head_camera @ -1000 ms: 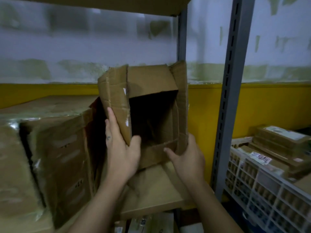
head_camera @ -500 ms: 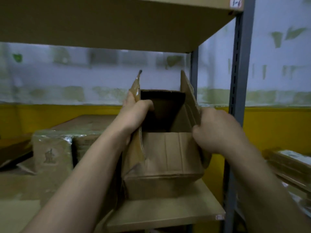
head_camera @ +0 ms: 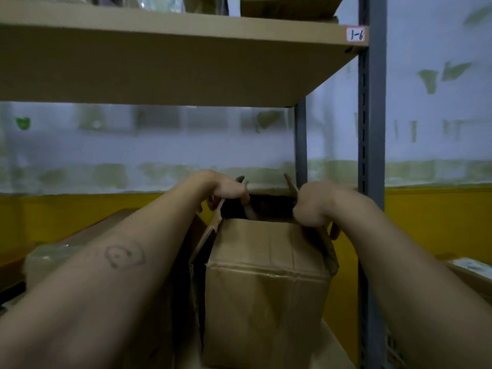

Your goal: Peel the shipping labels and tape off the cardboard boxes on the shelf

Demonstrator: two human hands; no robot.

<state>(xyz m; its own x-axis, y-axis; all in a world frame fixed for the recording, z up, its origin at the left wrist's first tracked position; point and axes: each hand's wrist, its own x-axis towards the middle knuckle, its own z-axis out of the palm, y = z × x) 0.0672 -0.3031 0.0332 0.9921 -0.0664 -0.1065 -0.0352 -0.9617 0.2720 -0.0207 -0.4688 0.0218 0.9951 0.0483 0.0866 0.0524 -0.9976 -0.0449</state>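
Gripping a cardboard box [head_camera: 266,288] by its two raised side flaps: left hand [head_camera: 226,191] curled over the top edge of the left flap [head_camera: 213,230], right hand [head_camera: 314,206] wrapped round the right flap [head_camera: 327,245], both hands closed on card. Standing upright and open-topped on the shelf [head_camera: 338,352], just beside the grey steel upright [head_camera: 372,155], below an upper shelf board [head_camera: 159,62] bearing a tag [head_camera: 355,34] marked 1-6. Probably light, judging by the dark, seemingly empty mouth. Soft, creased, worn corrugate, likely to buckle or tear at the flap folds if yanked. Better braced low at a corner or flat against a wall while peeling, with tape lifted slowly and kept shallow to spare the paper skin. No shipping label visible on the near face. Faint sheen along the upper crease, possibly tape, too blurred to tell.
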